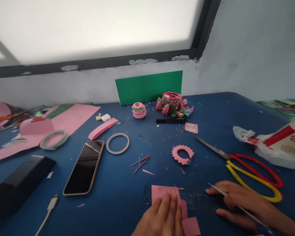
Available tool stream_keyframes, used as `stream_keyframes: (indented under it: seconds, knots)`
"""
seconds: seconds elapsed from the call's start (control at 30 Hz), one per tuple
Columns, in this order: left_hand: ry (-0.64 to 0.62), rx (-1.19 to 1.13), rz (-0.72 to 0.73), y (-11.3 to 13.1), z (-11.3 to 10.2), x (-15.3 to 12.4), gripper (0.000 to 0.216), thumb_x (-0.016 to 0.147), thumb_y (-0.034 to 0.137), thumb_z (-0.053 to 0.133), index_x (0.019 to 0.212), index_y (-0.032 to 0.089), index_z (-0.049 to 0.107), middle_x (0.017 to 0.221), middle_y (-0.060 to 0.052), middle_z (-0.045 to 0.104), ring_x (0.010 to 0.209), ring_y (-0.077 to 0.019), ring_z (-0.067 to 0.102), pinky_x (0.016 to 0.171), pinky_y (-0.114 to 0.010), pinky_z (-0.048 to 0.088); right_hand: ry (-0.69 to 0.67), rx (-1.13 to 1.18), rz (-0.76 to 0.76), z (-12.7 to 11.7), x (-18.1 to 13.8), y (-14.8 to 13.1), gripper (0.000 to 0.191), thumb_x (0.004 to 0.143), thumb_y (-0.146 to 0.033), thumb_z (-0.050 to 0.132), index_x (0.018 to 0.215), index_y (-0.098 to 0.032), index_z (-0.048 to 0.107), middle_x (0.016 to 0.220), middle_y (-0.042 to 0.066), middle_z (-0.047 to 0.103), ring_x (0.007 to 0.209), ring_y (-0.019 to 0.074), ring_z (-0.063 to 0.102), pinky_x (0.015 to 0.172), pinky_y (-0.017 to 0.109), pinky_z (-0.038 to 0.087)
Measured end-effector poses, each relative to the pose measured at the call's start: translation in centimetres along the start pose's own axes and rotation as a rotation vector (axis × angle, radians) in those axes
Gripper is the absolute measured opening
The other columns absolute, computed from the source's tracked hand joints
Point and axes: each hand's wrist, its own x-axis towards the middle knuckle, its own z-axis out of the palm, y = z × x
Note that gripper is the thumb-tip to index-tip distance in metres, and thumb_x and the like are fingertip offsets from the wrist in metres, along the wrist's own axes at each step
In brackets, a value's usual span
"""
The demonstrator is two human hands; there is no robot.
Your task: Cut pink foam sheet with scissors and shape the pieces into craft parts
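Observation:
My left hand point(161, 218) lies with its fingers flat on a pink paper piece point(157, 190), pressing a clear ruler point(198, 199) across it. Partly under that hand are a pink strip point(184, 209) and a small pink square point(191, 226). Between the fingers of my right hand point(250, 205) is a thin pointed metal blade point(217, 189), with a dark blue part at its rear end. The thumb and a fingertip of this hand rest by the ruler's right end. Beyond the ruler sits an open pink ring of folded paper point(177, 155).
Large scissors point(232, 157) lie open beside my right hand. A phone point(85, 167), tape roll point(118, 143), dark box-shaped device point(21, 183) and cable point(51, 204) are at left. Folded-paper pieces point(172, 104) stand near a green board point(149, 87). A bagged cup point(288, 141) is at right.

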Motion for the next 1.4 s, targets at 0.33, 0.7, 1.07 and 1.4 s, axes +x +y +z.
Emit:
stream_keyframes:
  seconds: [0.33,0.7,1.07,1.4]
  knots:
    - [0.059,-0.028,-0.021,-0.06,0.31,-0.12,0.03,0.081,0.004,0.037,0.086,0.01,0.066,0.089,-0.005,0.072,0.084,-0.0163,0.064,0.071,-0.025,0.046,0.105,0.061,0.07,0.67,-0.1,-0.42,0.032,0.08,-0.037,0.059,0.054,-0.022,0.047,0.081,0.004,0.071,0.077,0.0173,0.066,0.07,0.027,0.053]
    - [0.03,-0.028,-0.023,-0.05,-0.02,-0.01,0.032,0.083,0.006,0.035,0.09,0.01,0.066,0.091,-0.005,0.071,0.085,-0.0167,0.064,0.072,-0.026,0.045,0.074,0.037,0.062,0.47,-0.25,-0.4,0.03,0.081,-0.035,0.057,0.056,-0.021,0.048,0.083,0.007,0.071,0.079,0.0181,0.065,0.072,0.028,0.053]
    - [0.07,-0.059,-0.038,-0.12,0.05,0.31,0.034,0.083,0.005,0.034,0.085,0.009,0.067,0.087,-0.006,0.072,0.082,-0.0179,0.065,0.071,-0.027,0.046,0.031,0.057,0.024,0.16,-0.48,-0.01,0.021,0.073,-0.018,0.065,0.064,-0.022,0.047,0.091,0.001,0.069,0.085,0.0155,0.064,0.078,0.025,0.05]
    - [0.068,-0.051,-0.04,-0.13,-0.39,0.64,0.033,0.079,0.003,0.035,0.086,0.008,0.067,0.087,-0.006,0.072,0.08,-0.0184,0.066,0.069,-0.027,0.047,0.033,0.036,0.026,0.13,-0.27,0.04,0.024,0.072,-0.019,0.066,0.061,-0.022,0.045,0.089,0.001,0.07,0.083,0.0163,0.065,0.074,0.023,0.052]
